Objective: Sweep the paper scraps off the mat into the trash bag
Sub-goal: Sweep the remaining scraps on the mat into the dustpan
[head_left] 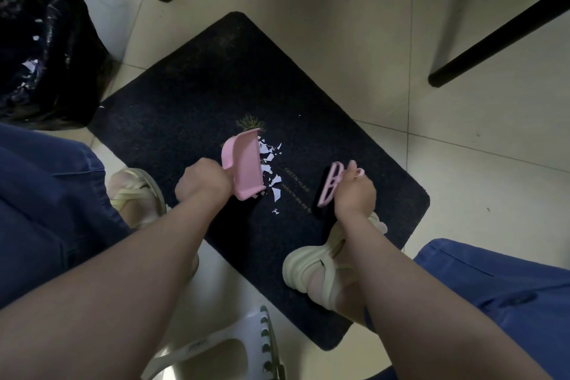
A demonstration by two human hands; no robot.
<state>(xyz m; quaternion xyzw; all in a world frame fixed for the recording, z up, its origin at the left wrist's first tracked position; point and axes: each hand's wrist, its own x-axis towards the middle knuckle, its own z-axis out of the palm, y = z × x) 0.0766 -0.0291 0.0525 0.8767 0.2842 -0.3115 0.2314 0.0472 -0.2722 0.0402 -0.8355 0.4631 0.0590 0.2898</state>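
Nearest, a white plastic stool (234, 345) sits low between the forearms; the left hand (200, 182) grips the handle of a pink dustpan (245, 163), its open edge turned toward the right hand (354, 191), which is clamped round a pink brush (328, 185) with bristles down on the dark mat (191, 95); white paper scraps (271, 170) lie between the hands, most against the dustpan's edge; the black trash bag (40, 49) stands well beyond the left hand, scraps inside
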